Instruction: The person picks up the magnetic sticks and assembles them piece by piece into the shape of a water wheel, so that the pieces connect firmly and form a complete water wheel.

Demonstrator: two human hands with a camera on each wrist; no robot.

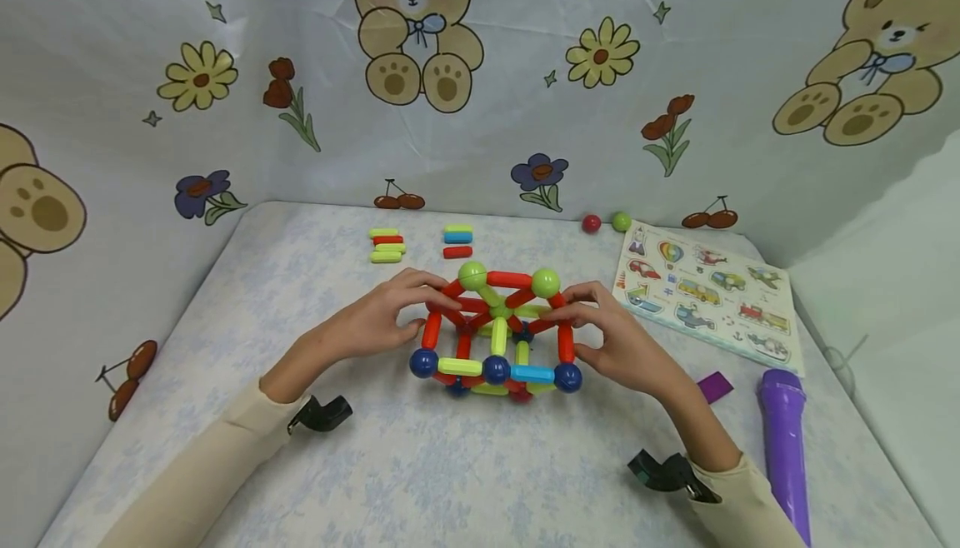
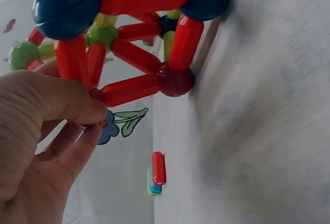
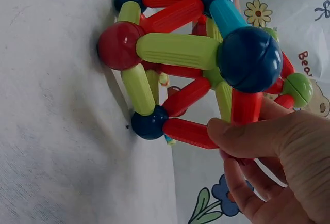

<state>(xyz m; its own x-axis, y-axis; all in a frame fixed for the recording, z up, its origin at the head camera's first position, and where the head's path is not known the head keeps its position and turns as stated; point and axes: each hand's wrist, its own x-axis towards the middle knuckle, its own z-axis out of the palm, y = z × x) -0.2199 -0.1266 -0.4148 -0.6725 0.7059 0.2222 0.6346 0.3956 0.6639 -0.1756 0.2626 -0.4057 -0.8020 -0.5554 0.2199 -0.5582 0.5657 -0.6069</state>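
A magnetic stick-and-ball frame (image 1: 496, 369) stands in the middle of the table, built of red, yellow-green and light blue rods joined by blue, green and red balls. At its left upper corner, my left hand (image 1: 382, 315) pinches the frame between thumb and fingers, around a red ball and rod ends in the left wrist view. The opposite corner is held by my right hand (image 1: 618, 340), whose thumb (image 3: 242, 136) presses near a red rod below a blue ball (image 3: 250, 59). Some fingertips are hidden behind the rods.
Loose short rods (image 1: 387, 246) lie in two small groups behind the frame. A red ball (image 1: 591, 223) and a green ball (image 1: 621, 221) sit at the back edge. On the right are a picture board (image 1: 708, 298), a purple card (image 1: 715, 386) and a purple microphone (image 1: 783, 440).
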